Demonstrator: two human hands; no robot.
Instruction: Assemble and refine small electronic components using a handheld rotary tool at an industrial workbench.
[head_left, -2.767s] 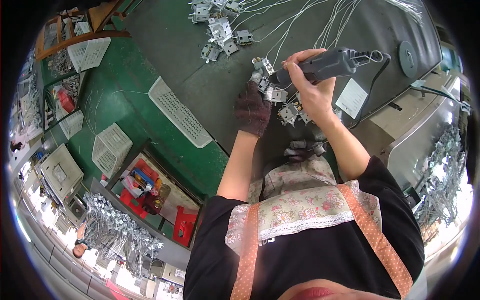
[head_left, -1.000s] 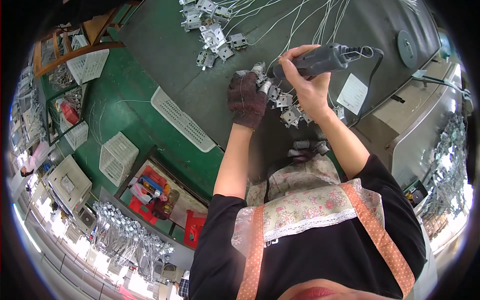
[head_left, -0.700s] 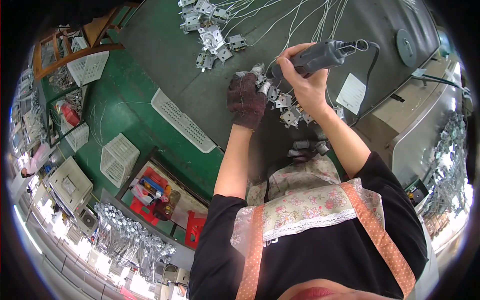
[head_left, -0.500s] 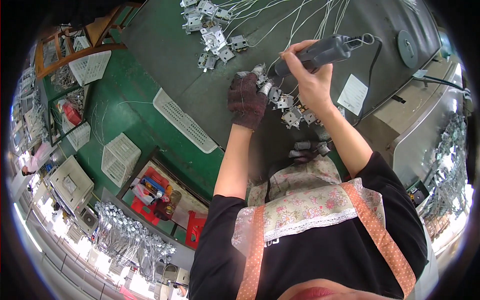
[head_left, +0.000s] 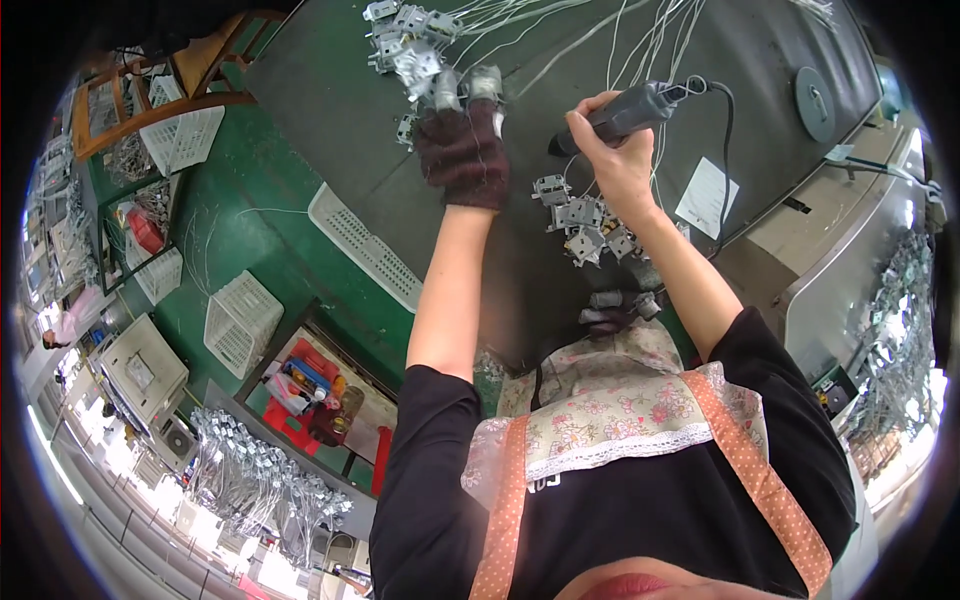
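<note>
My left hand (head_left: 464, 150) wears a dark maroon knit glove with grey-wrapped fingertips. It reaches to the near edge of a pile of small silver metal housings (head_left: 412, 48) with thin white wires. Its fingers are stretched and apart; blur hides exactly how they touch the parts beneath. In my bare right hand (head_left: 625, 165) is a dark grey corded power tool (head_left: 625, 115), its nose pointing left above the table (head_left: 540, 120). Below that hand lies a second cluster of silver metal housings (head_left: 585, 222).
A white paper sheet (head_left: 707, 192) and a grey round disc (head_left: 815, 103) lie on the table's right side. The tool's black cord (head_left: 731, 150) runs past the paper. White plastic baskets (head_left: 243, 322) stand on the green floor at left. A red stool (head_left: 305, 385) holds small items.
My left hand has moved away from the tool's nose, up and left to the far pile. The right hand keeps the tool in nearly the same place, its nose now apart from any part.
</note>
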